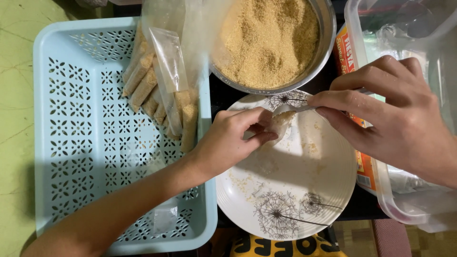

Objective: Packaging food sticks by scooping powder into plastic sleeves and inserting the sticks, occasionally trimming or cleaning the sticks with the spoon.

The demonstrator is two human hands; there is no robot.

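Dark tabletop crowded with a white plate [304,190], a metal bowl of brown crumbs [271,43] and a pale blue basket [85,143].
Over the plate, the left hand [233,140] pinches a small pale wrapper [281,124] between thumb and fingers; the right hand [395,114] pinches a spoon [293,108], its tip touching the wrapper. Bagged crumb-coated sticks [147,85] lie in the basket.

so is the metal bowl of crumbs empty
No, the metal bowl above the white plate is heaped nearly to its rim with golden-brown crumbs.
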